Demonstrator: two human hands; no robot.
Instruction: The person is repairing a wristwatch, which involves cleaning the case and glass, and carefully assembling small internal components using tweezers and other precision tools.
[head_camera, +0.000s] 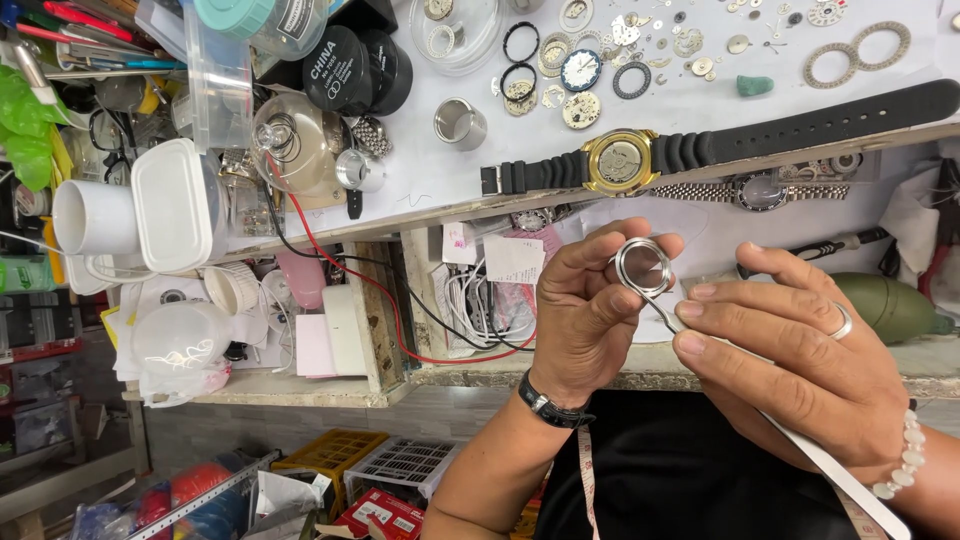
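My left hand (585, 310) pinches a round metal ring with a clear watch crystal (642, 266) between thumb and fingers, just below the bench edge. My right hand (790, 355), with a ring on one finger and a bead bracelet, grips metal tweezers (665, 312) whose tips touch the ring's lower edge. On the white bench top lies a gold-cased watch with a black rubber strap (620, 162), its open back facing up. Beside it a silver watch on a metal bracelet (758, 190) lies partly under the bench edge.
Many small watch parts, gears and dials (580, 72) are scattered on the bench top. White plastic containers (175, 205), a glass dome (290, 145) and black round tins (345, 68) crowd the left. Red and black wires (370, 290) hang below. A green dust blower (890, 305) lies right.
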